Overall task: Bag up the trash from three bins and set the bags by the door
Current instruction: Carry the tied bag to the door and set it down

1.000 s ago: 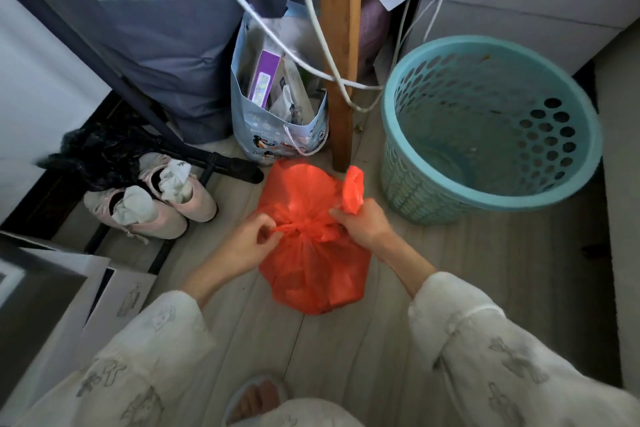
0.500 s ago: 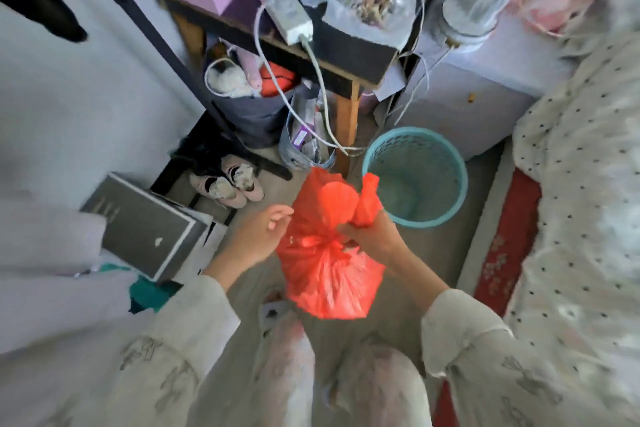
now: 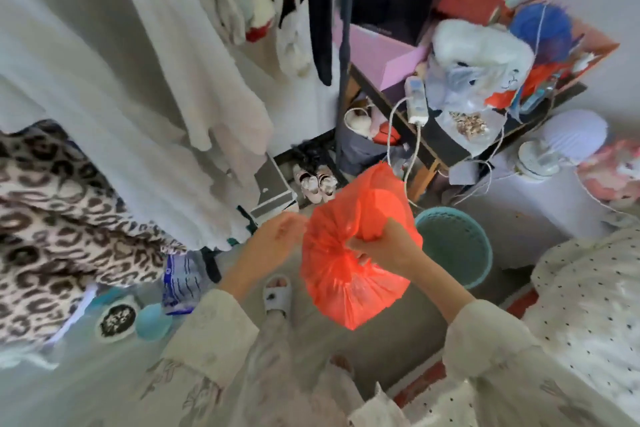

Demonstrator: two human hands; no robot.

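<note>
Orange-red, thin and crinkled, the plastic trash bag [image 3: 353,263] hangs in the air above the floor, gathered into tight radiating pleats at its neck and bulging to a soft rounded point at the bottom. The right hand [image 3: 388,246] has its fingers curled around the gathered neck, and loose film rises above that grip in a puffed lobe. The left hand [image 3: 277,236] sits just beside the bag's left edge with fingers relaxed and slightly spread; whether its fingertips touch the plastic cannot be told (motion blur softens that edge). Both forearms wear loose pale sleeves of a soft printed fabric.

Behind the bag, on the grey floor [image 3: 388,350], stands a round teal plastic bin [image 3: 457,246] with a perforated lattice wall. A white slipper [image 3: 277,295] shows on one foot, below and to the left of the bag. A pair of pale pink shoes [image 3: 317,182] rests further back near a dark metal rack foot. Draped white garments [image 3: 156,80] and a plush leopard-print fabric [image 3: 59,218] fill the left side. A cluttered wooden surface [image 3: 433,146] carries a white power strip [image 3: 415,104] with trailing cords.
</note>
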